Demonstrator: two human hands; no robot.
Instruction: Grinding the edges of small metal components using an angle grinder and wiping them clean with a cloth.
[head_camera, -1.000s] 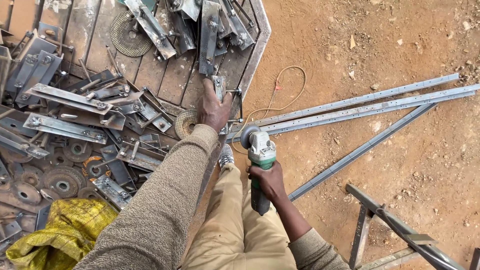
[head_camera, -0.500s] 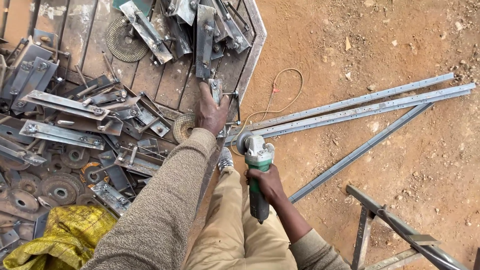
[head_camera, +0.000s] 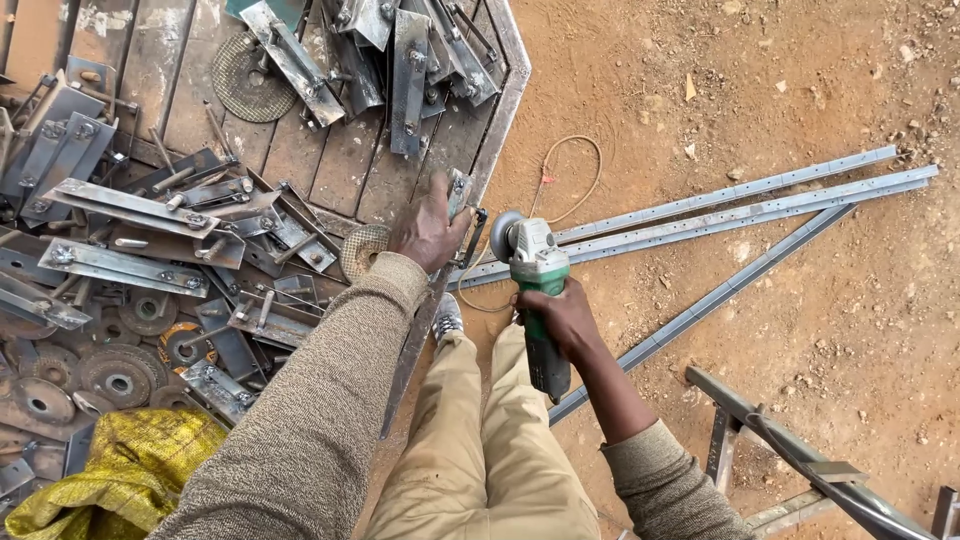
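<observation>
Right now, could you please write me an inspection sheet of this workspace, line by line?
Surface: wooden table with a metal edge, standing on bare reddish dirt ground.
Job's things: green angle grinder, disc end close to a small metal piece at the table edge.
Clutter: many metal brackets, worn grinding discs and a yellow sack on the table.
Grippers: left hand holds the metal piece, fingers wrapped around it; right hand grips the grinder body.
Cables: a thin cord loops on the ground beside the grinder.
Surroundings: long metal strips lie on the dirt; a metal frame at lower right.
</observation>
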